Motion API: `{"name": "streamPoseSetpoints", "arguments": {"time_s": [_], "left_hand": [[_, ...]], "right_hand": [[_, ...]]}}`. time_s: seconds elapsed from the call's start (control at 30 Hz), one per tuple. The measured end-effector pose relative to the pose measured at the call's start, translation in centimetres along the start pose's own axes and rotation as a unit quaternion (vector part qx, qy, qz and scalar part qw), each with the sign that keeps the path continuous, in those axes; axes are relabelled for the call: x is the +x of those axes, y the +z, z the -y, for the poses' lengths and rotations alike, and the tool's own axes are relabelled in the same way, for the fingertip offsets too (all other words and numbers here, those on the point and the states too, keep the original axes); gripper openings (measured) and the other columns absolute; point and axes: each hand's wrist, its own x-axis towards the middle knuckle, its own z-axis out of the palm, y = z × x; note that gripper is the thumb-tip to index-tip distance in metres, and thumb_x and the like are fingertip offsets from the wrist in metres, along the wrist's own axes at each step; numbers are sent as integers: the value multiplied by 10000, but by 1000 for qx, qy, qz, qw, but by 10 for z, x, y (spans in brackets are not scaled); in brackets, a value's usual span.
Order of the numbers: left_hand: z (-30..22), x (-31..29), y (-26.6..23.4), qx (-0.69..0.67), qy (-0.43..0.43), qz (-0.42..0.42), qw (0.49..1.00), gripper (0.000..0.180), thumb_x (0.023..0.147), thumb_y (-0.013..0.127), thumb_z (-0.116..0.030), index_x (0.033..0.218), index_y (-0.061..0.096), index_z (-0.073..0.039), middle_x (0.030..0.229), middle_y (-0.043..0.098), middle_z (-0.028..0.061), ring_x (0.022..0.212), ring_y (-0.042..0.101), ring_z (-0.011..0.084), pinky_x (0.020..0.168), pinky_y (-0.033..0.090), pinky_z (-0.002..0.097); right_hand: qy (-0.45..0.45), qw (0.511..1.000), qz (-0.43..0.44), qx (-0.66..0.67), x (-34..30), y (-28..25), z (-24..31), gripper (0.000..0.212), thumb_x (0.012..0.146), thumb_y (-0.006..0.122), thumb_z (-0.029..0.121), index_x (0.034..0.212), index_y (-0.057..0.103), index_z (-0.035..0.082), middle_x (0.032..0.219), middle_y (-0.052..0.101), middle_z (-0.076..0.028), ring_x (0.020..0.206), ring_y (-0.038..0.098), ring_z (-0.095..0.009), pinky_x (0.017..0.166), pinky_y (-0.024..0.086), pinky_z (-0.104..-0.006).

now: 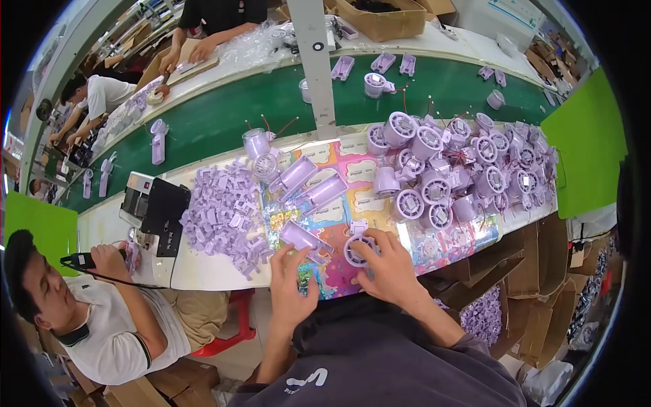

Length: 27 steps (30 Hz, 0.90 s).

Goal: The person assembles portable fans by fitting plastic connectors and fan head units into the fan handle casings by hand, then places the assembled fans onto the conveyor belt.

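My right hand (391, 269) has its fingers curled around the rim of a round lilac fan head (354, 252) with spokes, down on the colourful printed sheets. My left hand (293, 288) is open, thumb and fingers apart, with nothing visible between them. Just beyond its fingertips lies a lilac handle shell (298, 235), hollow side up; whether the fingers touch it I cannot tell. Two more hollow handle shells (296, 174) rest farther off. Behind them stands a clear-topped lilac fan head (256, 144) with red wires.
A heap of small lilac plastic parts (227, 214) lies left, a big pile of wired fan heads (468, 163) right. A green conveyor belt (224, 122) runs behind. At left, a seated co-worker (108, 312) holds a black corded tool (80, 260). Cardboard boxes (536, 271) stand at lower right.
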Motion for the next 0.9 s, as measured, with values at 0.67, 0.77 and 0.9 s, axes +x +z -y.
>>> {"name": "streamPoseSetpoints", "arguments": {"time_s": [0.67, 0.77, 0.9], "left_hand": [[-62, 100, -26, 247, 236, 228, 912, 587, 681, 861, -194, 1219, 654, -83, 1048, 583, 118, 962, 651, 346, 813, 540, 442], [-67, 97, -15, 185, 212, 257, 925, 575, 679, 870, -208, 1211, 694, -78, 1052, 623, 113, 961, 666, 351, 839, 544, 432], [-68, 94, -5, 196, 237, 241, 921, 587, 675, 868, -209, 1220, 690, -79, 1029, 681, 134, 971, 658, 359, 852, 537, 444]], "right_hand": [[69, 952, -161, 250, -16, -41, -18, 464, 659, 645, -23, 1120, 645, 32, 1160, 560, -166, 1067, 604, -324, 903, 495, -351], [8, 967, -102, 232, 1, -48, -8, 492, 680, 685, -10, 1164, 696, 79, 1258, 531, -189, 1111, 599, -369, 935, 512, -403], [-61, 975, -70, 200, 21, -48, -7, 520, 700, 691, -27, 1199, 715, 119, 1303, 509, -191, 1140, 586, -378, 944, 516, -431]]}}
